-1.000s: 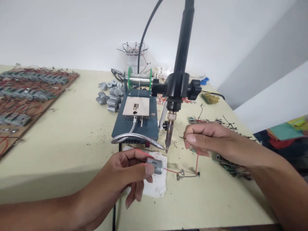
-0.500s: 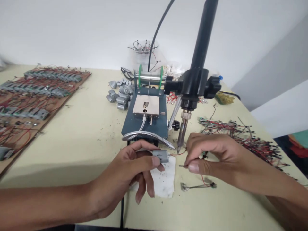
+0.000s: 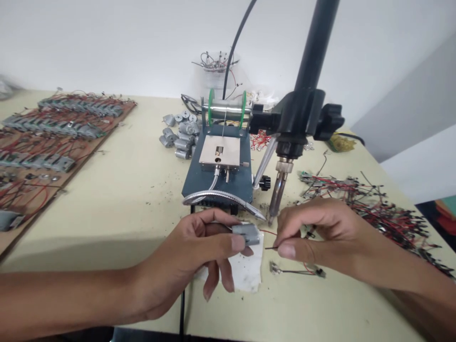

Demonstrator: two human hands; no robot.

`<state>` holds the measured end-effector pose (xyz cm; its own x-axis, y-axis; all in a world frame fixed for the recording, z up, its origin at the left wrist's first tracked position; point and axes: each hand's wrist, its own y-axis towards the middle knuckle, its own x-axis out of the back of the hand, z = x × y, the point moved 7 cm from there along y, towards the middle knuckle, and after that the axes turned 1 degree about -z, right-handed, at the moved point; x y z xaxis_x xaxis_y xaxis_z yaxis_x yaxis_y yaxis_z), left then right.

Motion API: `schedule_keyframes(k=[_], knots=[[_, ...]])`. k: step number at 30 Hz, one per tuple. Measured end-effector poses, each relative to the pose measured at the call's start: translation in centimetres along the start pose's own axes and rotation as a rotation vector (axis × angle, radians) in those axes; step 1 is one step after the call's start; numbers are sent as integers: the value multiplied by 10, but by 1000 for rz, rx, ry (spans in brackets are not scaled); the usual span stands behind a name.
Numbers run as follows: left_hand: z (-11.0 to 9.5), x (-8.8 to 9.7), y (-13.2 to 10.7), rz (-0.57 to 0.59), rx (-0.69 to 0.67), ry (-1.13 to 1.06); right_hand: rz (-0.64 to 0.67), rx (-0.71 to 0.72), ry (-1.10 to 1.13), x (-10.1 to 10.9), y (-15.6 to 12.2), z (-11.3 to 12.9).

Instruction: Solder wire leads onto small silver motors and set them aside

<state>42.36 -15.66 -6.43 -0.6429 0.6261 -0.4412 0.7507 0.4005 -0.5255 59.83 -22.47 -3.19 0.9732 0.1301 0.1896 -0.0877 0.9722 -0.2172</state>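
Observation:
Between the thumb and fingers of my left hand (image 3: 204,249) is a small grey motor (image 3: 252,234), held sideways over a white paper (image 3: 247,275). A red wire (image 3: 269,232) runs from near the motor's right end toward my right hand (image 3: 306,232). My right thumb and forefinger pinch a black wire (image 3: 270,248), its tip pointing at the motor. Just above the gap between the hands is the tip of a soldering iron (image 3: 276,194) clamped on a stand. The nozzle of a solder feed tube (image 3: 254,211) ends beside that tip.
Behind stands a blue solder feeder (image 3: 192,178) with a solder spool (image 3: 228,111). Loose motors (image 3: 183,137) lie left of it. A board (image 3: 85,156) at left carries rows of wired motors. Tangled wires (image 3: 370,204) cover the right side. A small wired part (image 3: 297,272) lies in front.
My left hand has brought the motor slightly right, closer to my right hand, and turned it a little. The whole view has shifted slightly. Both hands keep their holds.

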Motion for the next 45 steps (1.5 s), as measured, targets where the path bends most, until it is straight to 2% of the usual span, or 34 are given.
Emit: schedule_keyframes(k=[2, 7, 12, 18, 24, 34, 39, 45], knots=[[-1, 1, 0, -2, -7, -5, -1, -10, 10, 0, 1, -1], [-2, -2, 1, 25, 8, -28, -32, 71, -9, 3, 2, 4], [-2, -2, 2, 11, 1, -42, -24, -72, 66, 3, 0, -13], [-2, -1, 3, -6, -8, -44, -145, -93, 80, 7, 0, -14], [-4, 0, 0, -12, -40, -22, -218, 4, 24, 5, 2, 0], [-5, -1, 1, 8, -23, -43, -309, 98, -43, 3, -7, 1], [-4, -1, 1, 9, -20, -52, -369, 212, -155, 5, -7, 11], [-5, 0, 2, 1, -31, -36, -389, 252, -222, 4, -8, 17]])
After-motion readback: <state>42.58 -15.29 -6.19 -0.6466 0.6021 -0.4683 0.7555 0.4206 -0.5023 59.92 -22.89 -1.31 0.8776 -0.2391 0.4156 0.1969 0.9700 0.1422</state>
